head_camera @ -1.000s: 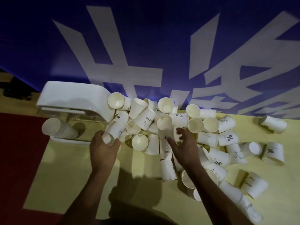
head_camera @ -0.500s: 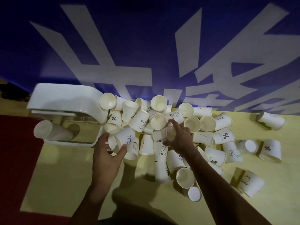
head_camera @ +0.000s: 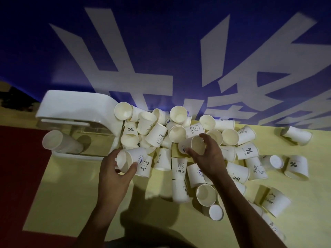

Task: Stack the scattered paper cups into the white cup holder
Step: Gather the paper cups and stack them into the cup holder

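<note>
Thin white paper cups, tapered with rolled rims and small prints such as "HELLO" and "%", are lying in a loose pile (head_camera: 156, 135) across the matte yellow worktop (head_camera: 62, 194), most tipped on their sides and leaning on one another. The glossy white cup holder (head_camera: 77, 106), smooth moulded plastic with a curved top, is standing at the left end of the pile. A nested stack of cups (head_camera: 60, 143) is lying on its side in its base. Cups are crowding against the holder's right side. A few stray cups (head_camera: 297, 135) are sitting well apart at the right edge.

The left hand (head_camera: 114, 174) is gripping a printed cup (head_camera: 132, 156) on its side, just beside the holder's base. The right hand (head_camera: 211, 156) is curling its fingers round another cup (head_camera: 192, 144) above the middle of the pile. A blue banner (head_camera: 161, 51) with large pale characters is hanging behind the worktop. A dark red surface (head_camera: 18, 176) is showing at the left.
</note>
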`<state>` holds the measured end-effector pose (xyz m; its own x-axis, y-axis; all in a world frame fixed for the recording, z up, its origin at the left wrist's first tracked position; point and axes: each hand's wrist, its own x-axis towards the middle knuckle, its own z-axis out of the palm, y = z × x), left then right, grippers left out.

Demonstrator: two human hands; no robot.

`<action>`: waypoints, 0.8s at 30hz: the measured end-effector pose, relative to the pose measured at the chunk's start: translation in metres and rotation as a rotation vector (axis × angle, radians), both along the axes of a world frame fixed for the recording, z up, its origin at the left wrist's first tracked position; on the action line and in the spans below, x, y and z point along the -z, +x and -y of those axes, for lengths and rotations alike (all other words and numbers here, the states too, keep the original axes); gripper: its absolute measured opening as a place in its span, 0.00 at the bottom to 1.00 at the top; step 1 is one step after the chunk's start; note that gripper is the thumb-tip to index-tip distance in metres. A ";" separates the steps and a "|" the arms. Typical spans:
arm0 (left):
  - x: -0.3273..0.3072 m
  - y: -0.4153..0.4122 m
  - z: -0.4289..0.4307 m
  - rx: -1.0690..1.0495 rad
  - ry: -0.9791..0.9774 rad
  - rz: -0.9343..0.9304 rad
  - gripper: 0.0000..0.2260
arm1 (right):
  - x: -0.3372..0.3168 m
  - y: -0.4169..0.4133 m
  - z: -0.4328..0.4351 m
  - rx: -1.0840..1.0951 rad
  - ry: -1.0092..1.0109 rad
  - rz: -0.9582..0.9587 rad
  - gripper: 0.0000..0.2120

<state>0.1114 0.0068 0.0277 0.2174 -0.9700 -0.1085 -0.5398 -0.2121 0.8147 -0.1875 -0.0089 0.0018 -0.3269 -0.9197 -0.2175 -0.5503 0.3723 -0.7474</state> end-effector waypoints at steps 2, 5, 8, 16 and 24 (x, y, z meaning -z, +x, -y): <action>-0.001 0.011 0.000 0.002 -0.016 -0.007 0.26 | -0.011 0.013 -0.004 0.025 -0.026 0.006 0.36; -0.003 0.029 0.002 0.006 -0.020 -0.015 0.27 | -0.024 0.040 -0.006 0.011 -0.070 0.061 0.38; -0.004 0.056 0.005 0.009 -0.020 -0.029 0.29 | -0.035 0.077 -0.005 -0.051 -0.094 0.080 0.39; -0.009 0.164 0.018 -0.038 -0.026 -0.049 0.27 | -0.050 0.208 0.017 -0.151 -0.124 0.108 0.38; -0.017 0.261 0.045 -0.074 -0.085 -0.052 0.29 | -0.062 0.325 0.044 -0.184 -0.135 0.153 0.30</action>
<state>0.3721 -0.0386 0.0444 0.2851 -0.9577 -0.0399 -0.4816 -0.1791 0.8579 0.1379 -0.0534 0.0637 -0.1244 -0.9846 -0.1227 -0.4767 0.1678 -0.8629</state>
